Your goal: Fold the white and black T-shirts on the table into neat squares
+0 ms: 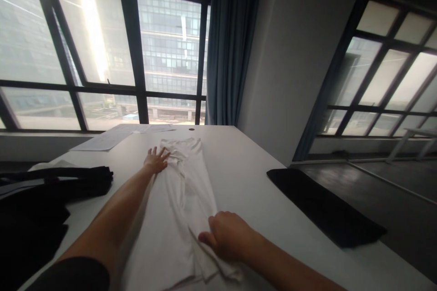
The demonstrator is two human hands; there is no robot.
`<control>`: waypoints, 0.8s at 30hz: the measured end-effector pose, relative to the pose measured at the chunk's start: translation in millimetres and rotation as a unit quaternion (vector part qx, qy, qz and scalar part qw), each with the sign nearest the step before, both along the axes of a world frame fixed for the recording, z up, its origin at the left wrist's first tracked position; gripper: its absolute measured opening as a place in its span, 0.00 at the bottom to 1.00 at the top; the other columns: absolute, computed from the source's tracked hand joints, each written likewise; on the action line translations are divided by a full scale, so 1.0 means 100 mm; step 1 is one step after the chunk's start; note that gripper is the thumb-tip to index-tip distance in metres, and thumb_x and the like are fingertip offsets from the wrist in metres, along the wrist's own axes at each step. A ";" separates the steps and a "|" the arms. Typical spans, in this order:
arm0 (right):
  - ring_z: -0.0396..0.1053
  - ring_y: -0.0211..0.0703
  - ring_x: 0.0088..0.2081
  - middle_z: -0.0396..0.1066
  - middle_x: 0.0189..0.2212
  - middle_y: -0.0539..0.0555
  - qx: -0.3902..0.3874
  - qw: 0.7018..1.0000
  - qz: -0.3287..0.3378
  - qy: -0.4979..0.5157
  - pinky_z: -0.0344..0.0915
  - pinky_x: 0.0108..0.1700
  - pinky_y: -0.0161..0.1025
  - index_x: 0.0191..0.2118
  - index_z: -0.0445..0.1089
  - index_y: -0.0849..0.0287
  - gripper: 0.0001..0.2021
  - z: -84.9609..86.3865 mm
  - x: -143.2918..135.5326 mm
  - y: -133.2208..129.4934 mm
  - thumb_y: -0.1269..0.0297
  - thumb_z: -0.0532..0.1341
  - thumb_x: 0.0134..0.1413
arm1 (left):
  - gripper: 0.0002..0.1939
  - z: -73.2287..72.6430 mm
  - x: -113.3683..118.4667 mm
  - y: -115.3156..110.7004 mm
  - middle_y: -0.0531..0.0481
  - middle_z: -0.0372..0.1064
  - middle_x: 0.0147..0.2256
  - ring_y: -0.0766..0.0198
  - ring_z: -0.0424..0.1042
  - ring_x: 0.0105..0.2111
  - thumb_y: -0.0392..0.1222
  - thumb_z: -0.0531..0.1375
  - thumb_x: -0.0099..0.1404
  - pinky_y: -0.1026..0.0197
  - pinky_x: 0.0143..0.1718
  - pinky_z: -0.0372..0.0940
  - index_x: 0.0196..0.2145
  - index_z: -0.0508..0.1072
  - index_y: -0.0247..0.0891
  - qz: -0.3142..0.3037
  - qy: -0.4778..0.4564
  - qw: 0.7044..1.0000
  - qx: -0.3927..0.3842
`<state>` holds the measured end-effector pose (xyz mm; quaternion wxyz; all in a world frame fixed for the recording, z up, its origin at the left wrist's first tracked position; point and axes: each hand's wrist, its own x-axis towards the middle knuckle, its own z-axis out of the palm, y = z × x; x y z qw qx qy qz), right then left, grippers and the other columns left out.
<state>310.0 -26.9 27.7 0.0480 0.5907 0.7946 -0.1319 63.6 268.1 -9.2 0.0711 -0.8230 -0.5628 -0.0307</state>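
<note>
A pair of white trousers lies lengthwise on the white table, its waist end far from me and the leg hems near. Creases run down the middle, and the near hems look uneven. My left hand rests palm down on the upper left edge of the cloth, fingers spread. Closer to me, my right hand is closed, thumb against fingers, on the right leg's edge near the hem. The cloth between those fingers is mostly hidden.
Dark clothing is heaped at the left edge. A folded black cloth lies along the table's right edge. Paper sheets are at the far left, and a round cable hole is at the far end. Windows and a blue curtain stand beyond.
</note>
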 end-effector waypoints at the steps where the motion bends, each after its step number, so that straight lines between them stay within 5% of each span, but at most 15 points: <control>1: 0.74 0.62 0.46 0.75 0.44 0.72 -0.002 1.000 0.006 -0.003 0.67 0.45 0.50 0.46 0.76 0.64 0.28 0.03 -0.05 -0.03 0.44 0.51 0.62 | 0.30 0.02 -0.02 -0.04 0.35 0.47 0.69 0.34 0.42 0.68 0.45 0.50 0.68 0.31 0.62 0.36 0.66 0.59 0.38 0.008 -0.005 1.000 0.010; 5: 0.74 0.57 0.46 0.75 0.46 0.66 0.010 1.000 -0.012 -0.001 0.66 0.43 0.45 0.51 0.73 0.59 0.23 0.05 -0.02 0.02 0.48 0.56 0.60 | 0.26 -0.02 -0.05 -0.51 0.39 0.61 0.63 0.44 0.62 0.60 0.47 0.47 0.70 0.40 0.60 0.53 0.62 0.65 0.43 -0.015 -0.015 1.000 -0.001; 8: 0.74 0.53 0.45 0.75 0.47 0.63 0.016 0.999 -0.033 0.021 0.65 0.43 0.41 0.55 0.69 0.58 0.22 0.01 0.12 0.15 0.55 0.61 0.56 | 0.26 -0.10 -0.12 -1.09 0.46 0.61 0.63 0.52 0.67 0.58 0.56 0.48 0.69 0.52 0.57 0.60 0.60 0.67 0.47 -0.061 -0.017 0.997 -0.039; 15: 0.74 0.39 0.27 0.78 0.33 0.55 -0.072 0.990 -0.092 0.084 0.66 0.33 0.34 0.59 0.63 0.61 0.25 -0.07 0.25 0.22 0.74 0.58 0.54 | 0.34 -0.19 -0.44 -2.32 0.46 0.44 0.70 0.50 0.45 0.69 0.64 0.47 0.69 0.47 0.66 0.46 0.67 0.57 0.47 -0.146 -0.037 0.979 -0.139; 21: 0.72 0.52 0.50 0.73 0.52 0.59 0.044 0.991 -0.129 -0.014 0.67 0.44 0.40 0.53 0.70 0.55 0.24 -0.13 0.30 0.04 0.73 0.60 0.47 | 0.33 -0.17 -0.68 -2.79 0.50 0.43 0.70 0.52 0.40 0.70 0.63 0.49 0.69 0.50 0.68 0.42 0.67 0.57 0.48 -0.167 -0.094 0.967 -0.170; 24: 0.72 0.52 0.49 0.73 0.51 0.59 0.055 0.992 -0.114 -0.016 0.66 0.44 0.40 0.53 0.71 0.55 0.25 -0.13 0.37 -0.04 0.73 0.61 0.46 | 0.36 -0.06 -0.76 -2.93 0.50 0.44 0.70 0.51 0.40 0.70 0.65 0.56 0.64 0.50 0.68 0.42 0.66 0.60 0.49 -0.177 -0.107 0.956 -0.210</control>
